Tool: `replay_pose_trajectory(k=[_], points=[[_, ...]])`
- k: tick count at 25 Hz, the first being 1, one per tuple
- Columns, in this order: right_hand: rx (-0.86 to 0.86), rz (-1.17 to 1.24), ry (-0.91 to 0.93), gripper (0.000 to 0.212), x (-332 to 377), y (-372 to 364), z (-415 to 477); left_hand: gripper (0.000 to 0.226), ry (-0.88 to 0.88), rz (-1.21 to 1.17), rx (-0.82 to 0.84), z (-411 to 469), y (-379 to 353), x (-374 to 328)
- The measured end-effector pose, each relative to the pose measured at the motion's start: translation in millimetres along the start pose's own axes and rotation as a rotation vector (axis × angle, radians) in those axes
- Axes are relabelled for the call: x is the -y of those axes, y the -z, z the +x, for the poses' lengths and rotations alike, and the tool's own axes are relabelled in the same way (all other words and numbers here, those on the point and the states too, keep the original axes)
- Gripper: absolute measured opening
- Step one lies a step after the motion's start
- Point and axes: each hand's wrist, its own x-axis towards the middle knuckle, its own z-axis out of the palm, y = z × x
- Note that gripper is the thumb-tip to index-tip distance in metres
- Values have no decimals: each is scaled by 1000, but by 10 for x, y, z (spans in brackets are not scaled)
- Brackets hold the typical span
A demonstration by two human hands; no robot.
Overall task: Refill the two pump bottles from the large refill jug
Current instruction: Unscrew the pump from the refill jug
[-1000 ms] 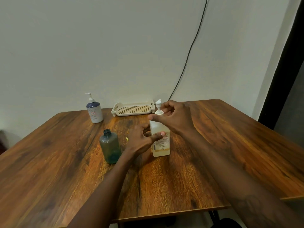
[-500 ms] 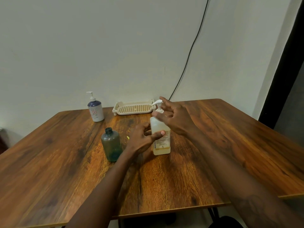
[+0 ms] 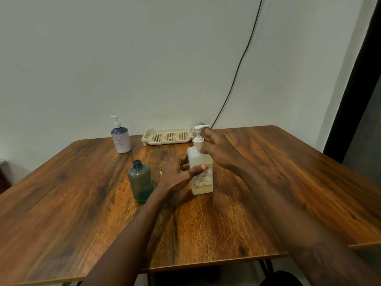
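Note:
A clear square pump bottle (image 3: 203,183) with a thin layer of yellowish liquid stands mid-table. My left hand (image 3: 180,175) grips its body, thumb across the label. My right hand (image 3: 218,147) pinches the white pump collar (image 3: 198,141) at the neck, with the nozzle pointing right. A grey-green round bottle (image 3: 140,183) with no cap stands just left of my left hand. Far left by the wall is a white and blue pump bottle (image 3: 121,139), untouched.
A cream perforated tray (image 3: 169,137) lies against the wall behind the bottles. A black cable (image 3: 237,73) runs down the wall to the table's back edge. The wooden table (image 3: 288,182) ends at the right near a dark door frame.
My right hand has turned round the pump collar, and the nozzle has swung from pointing at me to pointing right. My left hand keeps its grip on the bottle.

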Motion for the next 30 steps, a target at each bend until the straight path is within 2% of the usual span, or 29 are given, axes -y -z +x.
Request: replay_pose_trajectory(k=[1, 4, 6, 9, 13, 19, 23, 30], points=[[-30, -26, -15, 69, 8, -5, -6, 43, 2, 3, 1, -2, -5, -13], [-328, -347, -9, 61, 36, -49, -41, 37, 12, -6, 1, -10, -10, -52], [-410, -442, 16, 52, 11, -70, -32, 31, 12, 7, 6, -14, 7, -74], [-356, -323, 51, 35, 3, -82, -11, 34, 17, 0, 28, -14, 42, -97], [-248, -204, 65, 37, 44, -57, -50, 44, 52, -53, 60, -31, 67, -124], [-293, -108, 135, 35, 206, 37, -29, 55, 70, -47, 55, -37, 62, -106], [-311, -19, 197, 33, 343, 81, 5, 54, 82, -37, 57, -40, 65, -120], [-444, 171, 293, 30, 549, 274, 2, 61, 111, -23, 76, -42, 77, -129]])
